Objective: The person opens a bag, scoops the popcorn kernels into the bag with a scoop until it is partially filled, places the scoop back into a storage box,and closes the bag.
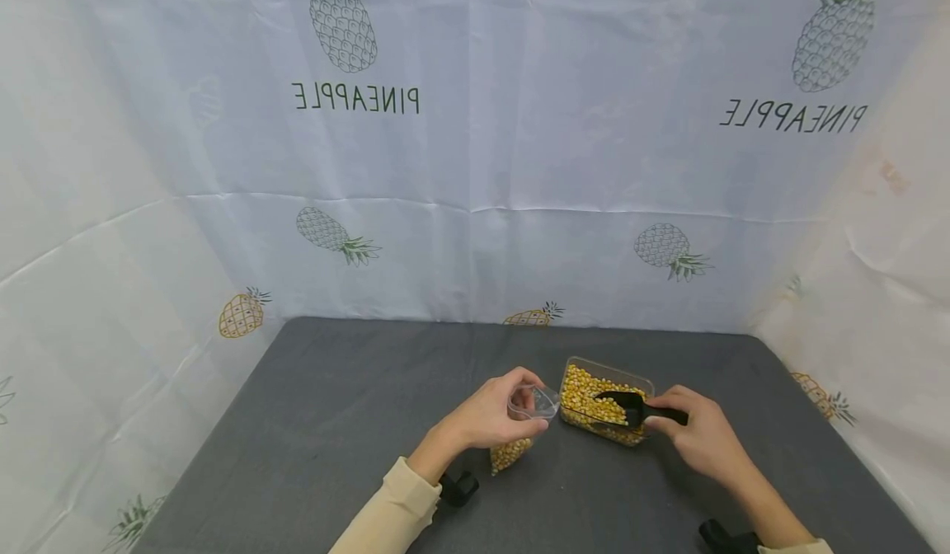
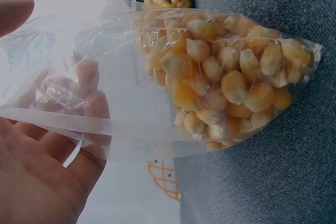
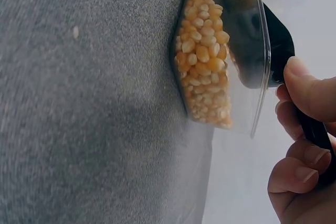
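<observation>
Corn (image 1: pixel 582 397) hides the front edge of the scoop (image 1: pixel 634 410), and the right fingers cover much of its handle. In the head view, the left fingers screen most of the bag (image 1: pixel 510 457); whether its base touches the counter (image 1: pixel 349 422) is hard to tell. The left wrist view crops the tub (image 1: pixel 610 368) at its top edge. A pale speck left of the right fingers in the right wrist view is too small to identify.

The left hand (image 1: pixel 493 414) holds the bag by its gaping mouth, fingers curved around the thin plastic. The kernel-filled part hangs below those fingers, its clear film creased and shiny, tapering to a corner. The right hand (image 1: pixel 701 434) grips the slim handle of the black, smooth, curved scoop. Just left of the right fingers sits the tub, rigid, clear and rectangular with rounded corners, holding glossy yellow kernels.

The counter beneath both hands is dark grey and woven-looking. Well beyond the fingers hangs a pale, wrinkled curtain (image 1: pixel 519 150), printed with pineapples and mirror-reversed lettering.
</observation>
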`<state>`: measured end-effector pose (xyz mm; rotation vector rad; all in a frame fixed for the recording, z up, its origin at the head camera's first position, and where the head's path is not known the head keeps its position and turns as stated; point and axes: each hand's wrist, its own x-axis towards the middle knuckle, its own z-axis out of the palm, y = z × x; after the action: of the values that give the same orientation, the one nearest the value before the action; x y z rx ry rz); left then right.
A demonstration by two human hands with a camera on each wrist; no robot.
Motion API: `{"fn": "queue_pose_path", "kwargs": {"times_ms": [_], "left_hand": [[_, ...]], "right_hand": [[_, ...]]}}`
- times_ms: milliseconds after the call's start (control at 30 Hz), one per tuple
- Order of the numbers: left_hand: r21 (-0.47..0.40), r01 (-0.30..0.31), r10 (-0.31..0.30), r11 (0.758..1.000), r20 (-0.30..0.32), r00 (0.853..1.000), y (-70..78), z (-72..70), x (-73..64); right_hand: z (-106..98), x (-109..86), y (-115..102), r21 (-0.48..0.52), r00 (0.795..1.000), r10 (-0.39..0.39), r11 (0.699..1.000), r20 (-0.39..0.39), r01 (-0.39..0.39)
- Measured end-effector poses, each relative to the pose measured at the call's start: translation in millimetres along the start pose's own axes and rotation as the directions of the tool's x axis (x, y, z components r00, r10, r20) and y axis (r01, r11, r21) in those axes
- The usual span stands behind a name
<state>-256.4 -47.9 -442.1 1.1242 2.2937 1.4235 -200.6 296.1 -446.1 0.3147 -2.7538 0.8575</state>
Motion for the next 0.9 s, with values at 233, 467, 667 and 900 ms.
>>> {"fn": "queue_pose_path", "kwargs": {"times_ms": [233,467,667,900], "left_hand": [[0.0,-0.002,0.002,1.0,0.0,1.0,-0.5,0.2,-0.5],[-0.002,0.001,-0.001,1.0,0.003,1.0,0.1,-0.2,-0.7],[0.0,0.004,-0.004,1.0,0.004,1.0,0.7,0.1,-0.5],[-0.002,0.0,0.0,1.0,0.003,1.0,1.4,0.9,-0.2]], "right_hand": [[-4.4,-5.2,3.5,-0.002,1.0,0.004,1.0,-0.025,-0.005],[-7.3,-9.0,6.6,0.022,0.999,0.042,0.999,-0.014,-0.042],[-5.6,-12.4,8.8,0.04,0.997,0.079,0.996,-0.001,-0.079],[-2.1,-13.5,11.9,0.07,0.995,0.097,0.993,-0.027,-0.095]]}}
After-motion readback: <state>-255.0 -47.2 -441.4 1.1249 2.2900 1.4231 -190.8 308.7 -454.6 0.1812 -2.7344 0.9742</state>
